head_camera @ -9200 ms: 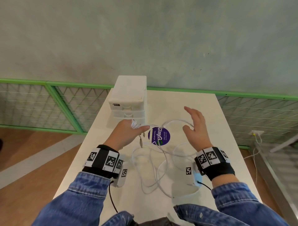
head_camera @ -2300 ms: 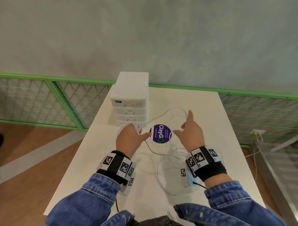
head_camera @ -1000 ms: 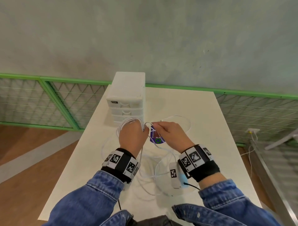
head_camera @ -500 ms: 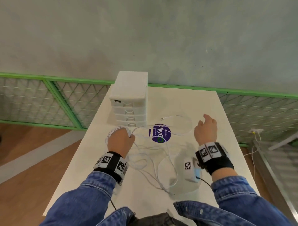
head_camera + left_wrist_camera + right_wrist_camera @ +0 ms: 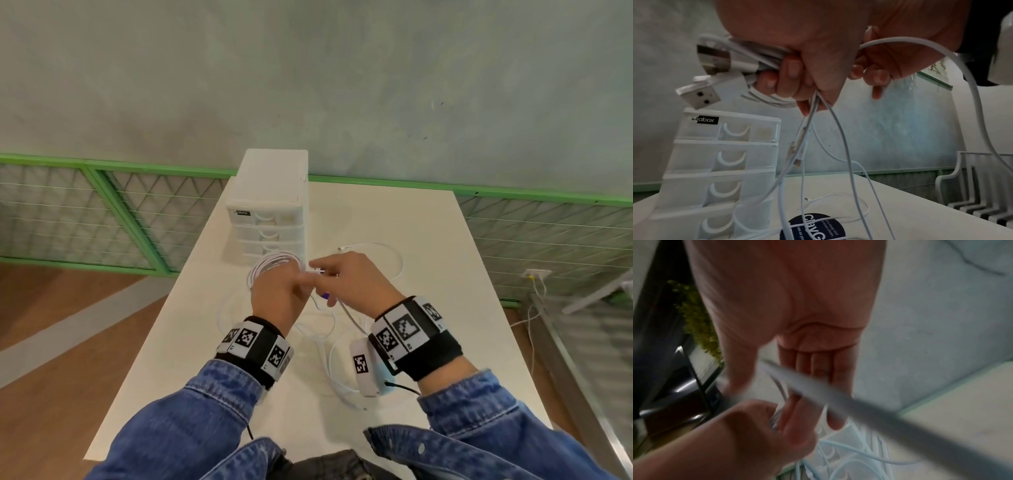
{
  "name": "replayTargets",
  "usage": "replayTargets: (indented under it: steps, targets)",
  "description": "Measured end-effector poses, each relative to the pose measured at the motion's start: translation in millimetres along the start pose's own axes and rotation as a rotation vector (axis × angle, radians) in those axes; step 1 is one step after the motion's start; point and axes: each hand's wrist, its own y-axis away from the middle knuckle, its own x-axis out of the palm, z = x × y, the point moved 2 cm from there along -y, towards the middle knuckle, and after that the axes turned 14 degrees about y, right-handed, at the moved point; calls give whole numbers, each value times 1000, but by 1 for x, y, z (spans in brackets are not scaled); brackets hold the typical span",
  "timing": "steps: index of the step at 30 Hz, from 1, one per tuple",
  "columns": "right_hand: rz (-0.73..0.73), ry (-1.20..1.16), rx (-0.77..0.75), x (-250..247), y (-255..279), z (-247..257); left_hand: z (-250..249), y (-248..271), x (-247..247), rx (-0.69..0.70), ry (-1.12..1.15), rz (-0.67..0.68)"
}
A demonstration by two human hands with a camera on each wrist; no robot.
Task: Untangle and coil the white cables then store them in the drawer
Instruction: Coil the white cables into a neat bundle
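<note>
My left hand (image 5: 277, 294) is held above the table in front of the drawer unit and grips a coil of white cable (image 5: 274, 265). In the left wrist view its fingers (image 5: 787, 76) curl round the loops, and two USB plugs (image 5: 698, 95) stick out to the left. My right hand (image 5: 352, 281) meets it from the right and pinches a length of the same cable (image 5: 900, 39) against the coil. Loose white cable (image 5: 380, 248) trails over the table and hangs below my hands (image 5: 840, 146). The white drawer unit (image 5: 270, 212) has all its drawers closed.
A round purple sticker (image 5: 813, 227) lies on the white table (image 5: 428, 308), mostly hidden under my hands in the head view. A green mesh railing (image 5: 120, 212) runs behind and beside the table. A white wire rack (image 5: 972, 186) stands to the right.
Half a second ago my right hand was out to the right, apart from the left. It has swung back to the left hand with cable, adding to the coil.
</note>
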Motion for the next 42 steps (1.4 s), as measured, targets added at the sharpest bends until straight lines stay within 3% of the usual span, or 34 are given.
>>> replayTargets:
  steps: [3, 5, 7, 12, 15, 16, 18, 20, 23, 25, 28, 30, 33, 35, 38, 40, 42]
  targets:
    - [69, 10, -21, 12, -1, 0, -1, 1, -3, 14, -62, -9]
    - [32, -81, 15, 11, -2, -3, 4, -2, -4, 7, -102, -36]
    - [-157, -154, 49, -3, -3, -9, 13, -5, -2, -29, -117, -49]
    - [-819, -358, 115, -48, 8, -40, 54, -3, -3, -179, -92, -41]
    - [-1089, -442, 291, -54, 20, -74, 77, 2, -6, -273, -103, -20]
    - [-1076, -394, 384, -50, 20, -88, 80, 4, -7, -295, -102, -15]
    - [-839, -151, 595, -33, 16, -119, 75, 3, -9, -279, -85, -29]
    - [-619, 88, 624, -16, 11, -128, 58, -2, -12, -208, -82, -67]
    - [-515, 61, 305, -3, 2, -89, 21, -11, -14, -60, -113, -98]
    - [-305, 48, 75, 5, -4, -51, -1, -13, -12, 25, -136, -89]
    - [-159, 168, -44, 15, -10, -27, -19, -12, -8, 75, -149, -77]
    - [-245, 168, -75, 11, -10, -27, -18, -12, -9, 57, -155, -88]
    - [-579, -110, -68, -13, -2, -27, 5, -13, -8, -27, -146, -67]
    - [-827, -318, -12, -37, 3, -31, 31, -10, -4, -100, -168, -11]
    - [-1108, -429, 136, -70, 10, -49, 68, 2, -3, -220, -176, 21]
    - [-1076, -414, 286, -73, 6, -72, 77, 6, -5, -260, -150, 11]
    - [-883, -184, 460, -59, -3, -93, 71, 4, -7, -250, -110, -7]
